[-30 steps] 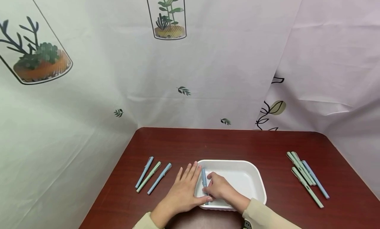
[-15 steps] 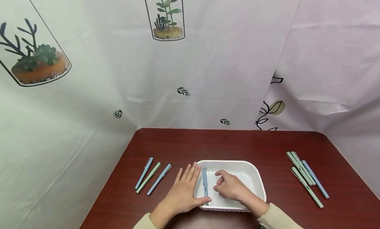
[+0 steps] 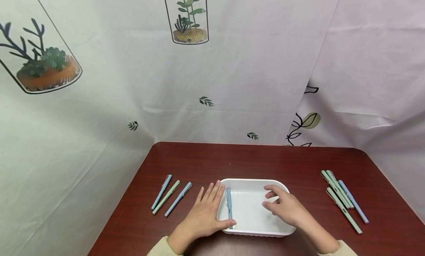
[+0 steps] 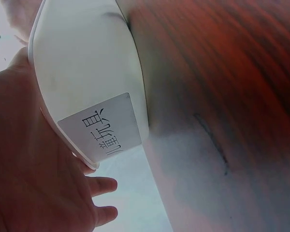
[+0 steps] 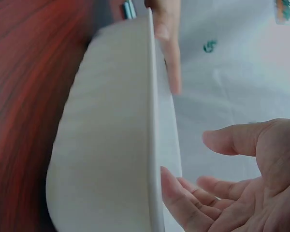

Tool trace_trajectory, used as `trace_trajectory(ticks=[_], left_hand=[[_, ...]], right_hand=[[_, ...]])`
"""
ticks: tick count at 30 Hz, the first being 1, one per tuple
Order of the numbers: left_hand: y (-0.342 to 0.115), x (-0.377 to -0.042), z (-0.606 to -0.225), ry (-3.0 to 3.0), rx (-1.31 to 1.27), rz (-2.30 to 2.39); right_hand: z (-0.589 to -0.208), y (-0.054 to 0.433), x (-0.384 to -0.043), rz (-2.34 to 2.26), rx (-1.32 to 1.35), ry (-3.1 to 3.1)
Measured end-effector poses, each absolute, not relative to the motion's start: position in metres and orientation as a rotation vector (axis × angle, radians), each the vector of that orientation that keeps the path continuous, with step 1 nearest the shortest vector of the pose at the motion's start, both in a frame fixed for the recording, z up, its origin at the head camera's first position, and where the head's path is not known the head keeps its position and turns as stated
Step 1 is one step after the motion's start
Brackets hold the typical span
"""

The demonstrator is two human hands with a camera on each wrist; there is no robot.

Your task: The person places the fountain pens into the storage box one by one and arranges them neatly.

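A white tray (image 3: 255,232) stands near the table's front, and a blue pen (image 3: 229,204) lies along its left inner side. My left hand (image 3: 207,213) rests on the tray's left rim with fingers straight and spread, its thumb crossing the near left corner by the pen's lower end. Over the right part of the tray hovers my right hand (image 3: 287,206), fingers loosely bent and apart, holding nothing. In the left wrist view a label with printed characters (image 4: 104,128) shows on the tray's outer wall.
Left of the tray lie two blue pens (image 3: 161,192) (image 3: 178,199) with a green pen (image 3: 166,197) between them. At the right are several green pens (image 3: 343,210) and one blue pen (image 3: 353,201). A printed cloth (image 3: 232,82) hangs behind the table (image 3: 265,160).
My right hand has let go of the blue pen in the tray and moved right, over the tray's right side. My left hand has stayed on the left rim.
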State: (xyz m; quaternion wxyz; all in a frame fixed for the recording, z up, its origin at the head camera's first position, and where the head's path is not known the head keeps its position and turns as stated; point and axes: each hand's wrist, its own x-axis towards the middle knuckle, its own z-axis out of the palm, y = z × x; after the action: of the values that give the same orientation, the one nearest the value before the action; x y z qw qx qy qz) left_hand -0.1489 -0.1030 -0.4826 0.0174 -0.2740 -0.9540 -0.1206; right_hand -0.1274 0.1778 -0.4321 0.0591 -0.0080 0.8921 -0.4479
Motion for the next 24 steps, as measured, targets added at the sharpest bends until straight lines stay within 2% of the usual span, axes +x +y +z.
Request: trace_trajectory(ticks=[14,24], left_hand=[[-0.103,-0.150,-0.482,-2.985,-0.851,-0.398],[-0.103,-0.150,-0.483,-2.993,-0.849,-0.402]], right_hand=[[-0.423,0.241,-0.117,-1.275,0.056,2.763],[-0.429,0.280,-0.109,-1.157,-0.007,2.905]])
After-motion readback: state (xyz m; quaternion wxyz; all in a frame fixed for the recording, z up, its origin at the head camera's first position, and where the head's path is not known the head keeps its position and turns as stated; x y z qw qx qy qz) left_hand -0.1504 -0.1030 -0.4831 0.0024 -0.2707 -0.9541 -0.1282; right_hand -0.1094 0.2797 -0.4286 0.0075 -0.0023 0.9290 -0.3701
